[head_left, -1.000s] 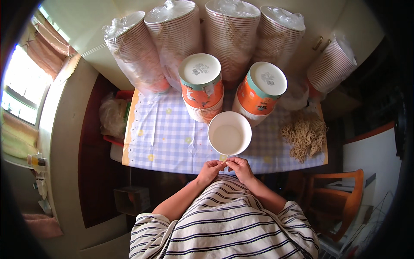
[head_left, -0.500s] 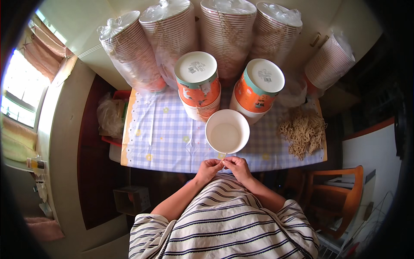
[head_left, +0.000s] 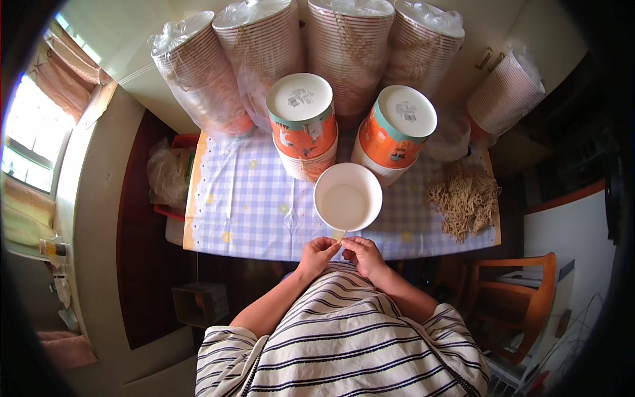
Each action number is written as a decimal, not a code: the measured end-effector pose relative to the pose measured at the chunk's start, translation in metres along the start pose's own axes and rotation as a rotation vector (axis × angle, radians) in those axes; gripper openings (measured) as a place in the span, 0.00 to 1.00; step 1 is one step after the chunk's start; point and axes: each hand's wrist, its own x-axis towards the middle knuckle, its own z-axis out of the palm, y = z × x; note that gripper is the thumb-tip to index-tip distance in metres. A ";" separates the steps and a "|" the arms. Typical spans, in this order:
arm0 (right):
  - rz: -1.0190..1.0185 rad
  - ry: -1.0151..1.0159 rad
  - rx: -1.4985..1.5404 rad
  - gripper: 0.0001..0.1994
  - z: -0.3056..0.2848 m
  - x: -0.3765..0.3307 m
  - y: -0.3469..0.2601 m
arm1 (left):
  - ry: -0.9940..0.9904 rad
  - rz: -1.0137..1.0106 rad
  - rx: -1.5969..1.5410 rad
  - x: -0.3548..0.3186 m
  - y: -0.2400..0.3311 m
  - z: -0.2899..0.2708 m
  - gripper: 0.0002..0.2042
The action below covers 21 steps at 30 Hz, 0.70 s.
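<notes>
Your left hand [head_left: 317, 255] and right hand [head_left: 360, 255] meet at the near edge of the desk [head_left: 245, 205], fingers pinched together on a thin pale strand [head_left: 340, 237]. It sits just below the open white paper cup [head_left: 348, 197] standing on the blue checked cloth.

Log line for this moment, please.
left hand + right hand: pinching thin strand | white bowl: upright, empty | noodle pile: right
</notes>
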 end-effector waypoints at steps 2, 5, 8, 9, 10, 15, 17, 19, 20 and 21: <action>0.024 0.002 0.020 0.06 0.000 0.000 0.000 | 0.065 0.138 0.018 0.000 -0.003 0.000 0.03; 0.054 -0.002 0.065 0.06 -0.004 0.001 0.000 | 0.164 0.307 0.352 -0.008 0.010 0.004 0.05; 0.072 -0.003 0.106 0.06 -0.003 0.001 0.000 | 0.117 0.417 0.596 -0.017 0.021 0.005 0.07; 0.080 0.005 0.124 0.06 -0.002 0.001 0.000 | 0.117 0.416 0.596 -0.018 0.022 0.005 0.07; 0.080 0.005 0.124 0.06 -0.002 0.001 0.001 | 0.113 0.426 0.602 -0.019 0.023 0.007 0.08; 0.079 0.002 0.142 0.06 0.000 0.001 0.001 | 0.114 0.448 0.618 -0.022 0.028 0.012 0.08; 0.079 0.001 0.141 0.06 -0.003 0.003 0.003 | 0.158 0.545 0.611 -0.020 0.026 0.013 0.07; 0.081 0.001 0.140 0.06 -0.003 0.003 0.002 | 0.159 0.564 0.616 -0.019 0.026 0.012 0.07; 0.084 0.017 0.134 0.06 -0.002 0.003 0.002 | 0.161 0.584 0.621 -0.019 0.027 0.012 0.07; 0.088 0.033 0.128 0.05 -0.001 0.003 0.001 | 0.160 0.584 0.622 -0.020 0.028 0.012 0.07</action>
